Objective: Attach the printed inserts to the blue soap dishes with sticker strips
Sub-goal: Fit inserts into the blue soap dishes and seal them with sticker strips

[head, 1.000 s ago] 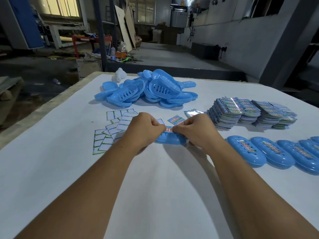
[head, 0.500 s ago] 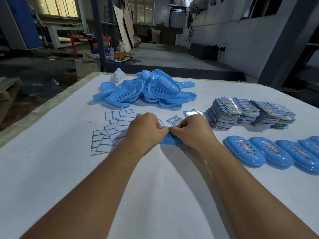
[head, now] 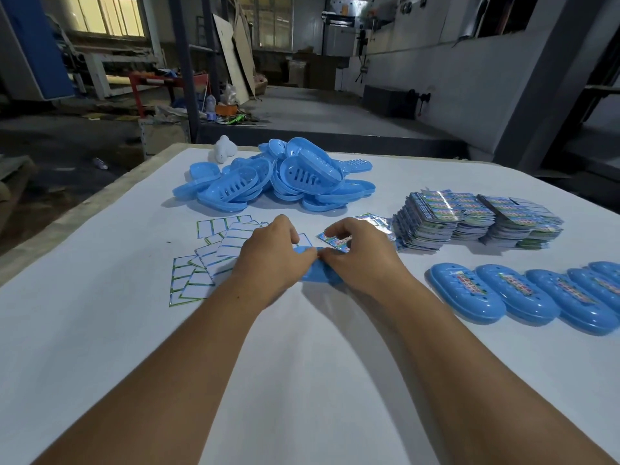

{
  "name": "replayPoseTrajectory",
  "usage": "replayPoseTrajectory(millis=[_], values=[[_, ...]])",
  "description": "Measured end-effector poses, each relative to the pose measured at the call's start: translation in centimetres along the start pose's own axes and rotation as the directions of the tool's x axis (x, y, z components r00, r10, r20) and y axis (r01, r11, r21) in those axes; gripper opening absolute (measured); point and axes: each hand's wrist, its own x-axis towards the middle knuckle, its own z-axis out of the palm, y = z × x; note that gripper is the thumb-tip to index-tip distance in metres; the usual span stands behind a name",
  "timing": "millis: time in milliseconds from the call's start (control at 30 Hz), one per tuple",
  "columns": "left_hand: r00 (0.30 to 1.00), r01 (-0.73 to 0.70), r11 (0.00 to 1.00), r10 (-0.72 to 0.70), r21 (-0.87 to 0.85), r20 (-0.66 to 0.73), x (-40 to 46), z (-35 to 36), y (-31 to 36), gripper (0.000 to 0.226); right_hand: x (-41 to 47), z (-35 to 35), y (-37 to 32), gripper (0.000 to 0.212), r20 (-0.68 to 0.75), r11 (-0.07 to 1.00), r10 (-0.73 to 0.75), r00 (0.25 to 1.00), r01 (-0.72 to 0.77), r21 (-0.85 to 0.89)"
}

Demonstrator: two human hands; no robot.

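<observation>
A blue soap dish (head: 317, 273) lies on the white table (head: 100, 347) between my two hands, mostly covered by them. My left hand (head: 271, 253) grips its left end with curled fingers. My right hand (head: 355, 255) holds its right end, thumb pressing on top near the middle. The insert on the dish is hidden under my fingers. Sticker sheets (head: 214, 260) with white labels and green borders lie to the left. Stacks of printed inserts (head: 469, 218) stand to the right. A loose insert (head: 332, 239) lies just behind my hands.
A pile of blue soap dishes (head: 278, 182) sits at the back of the table. A row of several dishes with inserts on them (head: 523, 297) lines the right side. A small white object (head: 224, 152) stands at the far edge.
My hands have slid closer together over the dish, hiding the insert that showed between them. My right hand's fingers have lifted slightly.
</observation>
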Motion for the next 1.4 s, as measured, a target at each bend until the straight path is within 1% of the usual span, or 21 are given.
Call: replayPoseTrajectory(millis=[67, 167, 233, 300, 400, 433, 500, 567, 633, 700, 800, 867, 1033, 1233, 1333, 1400], values=[[0.999, 0.039, 0.998, -0.038, -0.057, 0.015, 0.1, 0.1, -0.1, 0.035, -0.4, -0.1, -0.2, 0.038, 0.033, 0.998, -0.053, 0.998, 0.052, 0.03], [0.997, 0.074, 0.984, -0.076, -0.159, -0.009, 0.3, 0.0, -0.2, 0.022, -1.1, -0.2, -0.4, 0.053, 0.15, 0.993, -0.121, 0.981, 0.12, 0.011], [0.998, 0.063, 0.984, -0.067, -0.167, -0.019, 0.3, 0.0, -0.2, 0.016, -1.6, -0.2, -0.5, 0.063, 0.214, 0.988, -0.133, 0.968, 0.147, -0.053], [0.998, 0.05, 0.99, -0.053, -0.133, -0.022, 0.3, -0.1, -0.3, 0.015, -2.0, -0.2, -0.4, 0.065, 0.218, 0.983, -0.116, 0.969, 0.144, -0.116], [0.999, 0.047, 0.991, -0.049, -0.128, -0.011, 0.2, -0.1, -0.5, 0.018, -2.9, -0.7, -0.3, 0.068, 0.137, 0.98, -0.084, 0.987, 0.106, -0.168], [0.999, 0.047, 0.99, -0.049, -0.131, -0.01, 0.2, -0.2, -0.5, 0.019, -3.2, -1.0, -0.2, 0.068, 0.082, 0.978, -0.066, 0.994, 0.081, -0.193], [0.999, 0.047, 0.99, -0.048, -0.134, -0.011, 0.2, -0.4, -0.5, 0.021, -4.1, -2.0, 0.2, 0.067, -0.081, 0.957, -0.024, 0.996, 0.0, -0.289], [0.999, 0.04, 0.991, -0.041, -0.124, -0.008, 0.2, -0.4, -0.5, 0.02, -5.2, -3.2, 0.6, 0.069, -0.237, 0.916, 0.008, 0.972, -0.102, -0.387], [0.999, 0.034, 0.992, -0.035, -0.118, -0.011, 0.2, -0.3, -0.4, 0.018, -6.2, -4.3, 1.2, 0.072, -0.316, 0.883, 0.036, 0.948, -0.178, -0.434], [0.999, 0.034, 0.992, -0.036, -0.122, -0.014, 0.2, -0.3, -0.3, 0.018, -7.1, -4.8, 1.7, 0.068, -0.332, 0.853, 0.084, 0.94, -0.24, -0.463], [1.0, 0.023, 0.992, -0.025, -0.121, -0.009, 0.2, -0.2, -0.4, 0.018, -8.2, -4.7, 2.5, 0.06, -0.265, 0.801, 0.174, 0.949, -0.293, -0.523], [1.0, 0.014, 0.993, -0.015, -0.118, -0.004, 0.1, -0.2, -0.3, 0.018, -8.6, -4.7, 2.9, 0.059, -0.242, 0.796, 0.215, 0.946, -0.313, -0.518], [1.0, 0.004, 0.994, -0.004, -0.109, 0.003, 0.0, -0.2, -0.1, 0.017, -8.6, -5.2, 3.5, 0.058, -0.304, 0.798, 0.215, 0.928, -0.346, -0.492], [1.0, -0.008, 0.993, 0.007, -0.118, -0.009, 0.0, -0.4, -0.2, 0.019, -8.2, -6.4, 5.1, 0.046, -0.41, 0.802, 0.243, 0.879, -0.42, -0.424], [1.0, 0.001, 0.992, -0.003, -0.124, -0.019, 0.1, -0.5, -0.3, 0.018, -8.0, -6.8, 5.6, 0.044, -0.423, 0.796, 0.264, 0.867, -0.444, -0.411], [1.0, 0.011, 0.993, -0.014, -0.121, -0.023, 0.2, -0.6, -0.4, 0.017, -7.9, -6.7, 5.5, 0.041, -0.425, 0.797, 0.252, 0.869, -0.436, -0.418]])
